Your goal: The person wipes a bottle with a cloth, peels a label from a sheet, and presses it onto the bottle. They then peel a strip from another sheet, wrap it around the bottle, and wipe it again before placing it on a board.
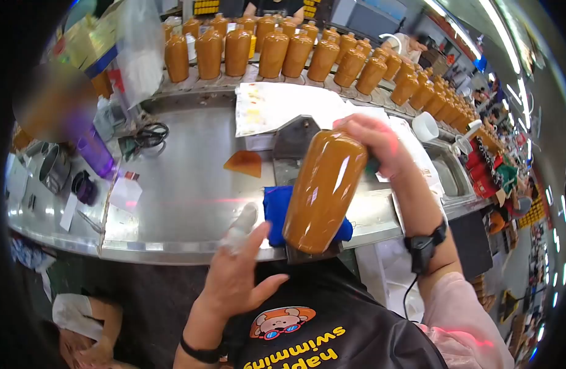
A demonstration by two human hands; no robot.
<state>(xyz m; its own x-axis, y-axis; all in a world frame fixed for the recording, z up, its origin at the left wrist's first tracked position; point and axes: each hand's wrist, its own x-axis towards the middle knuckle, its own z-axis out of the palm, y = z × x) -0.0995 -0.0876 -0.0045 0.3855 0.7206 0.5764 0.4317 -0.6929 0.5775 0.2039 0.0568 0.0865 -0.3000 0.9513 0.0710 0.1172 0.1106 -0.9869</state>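
From the head camera, the right hand (372,144) is closed around the neck end of an orange-brown bottle (325,190), holding it tilted with its neck up and to the right and its base low, close to the person's chest. The bottle hangs over the front edge of a steel worktable (184,190), in front of a blue cloth (275,212) that lies on the table just behind the bottle's lower half. A dark wristband with a cord (423,246) sits on the right forearm.

The left hand (237,277) is open with its fingers spread and loose, gripping nothing; its taped index finger (243,224) points up toward the table edge, just left of the bottle's base and near the blue cloth, apart from the bottle.

Farther back on the table lies a small orange label piece (244,163), a sheet of printed paper (277,107) and a pair of black scissors (149,135). A purple cup (95,150) stands at the left. Beyond the paper, a curved conveyor carries rows of identical orange-brown bottles (277,52), upright, stretching away to the right. A white cup (425,126) stands near the conveyor on the right
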